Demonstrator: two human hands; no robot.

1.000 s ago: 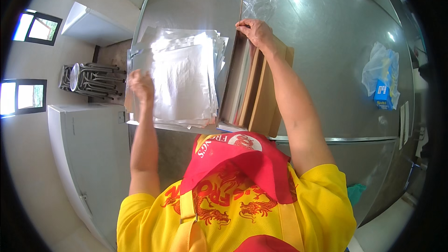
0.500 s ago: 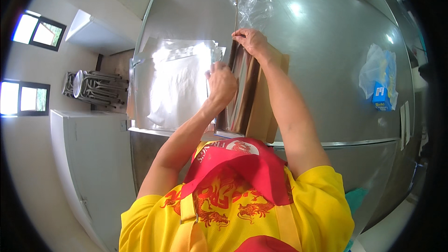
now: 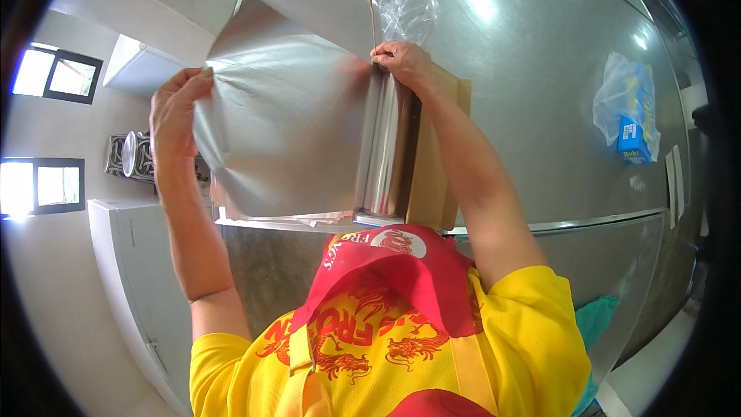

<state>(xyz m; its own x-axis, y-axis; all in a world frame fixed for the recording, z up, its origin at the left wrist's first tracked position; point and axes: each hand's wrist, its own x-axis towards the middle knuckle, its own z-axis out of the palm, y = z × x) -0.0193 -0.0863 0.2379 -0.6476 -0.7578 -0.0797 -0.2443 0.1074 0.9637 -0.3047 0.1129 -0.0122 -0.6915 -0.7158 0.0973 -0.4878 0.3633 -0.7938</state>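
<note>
Left hand (image 3: 174, 112) moved outward | foil sheet (image 3: 285, 127) now stretched from box (image 3: 434, 166)

The foil (image 3: 285, 127) I hold hides most of the sheets (image 3: 328, 219) under it; upper edge cuts the brown cord (image 3: 370, 0).

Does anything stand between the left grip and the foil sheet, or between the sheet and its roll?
Nothing visible does: the left grip pinches the foil sheet directly at its left edge, and the sheet spans openly to the roll. The right grip is at the roll's far end.
</note>
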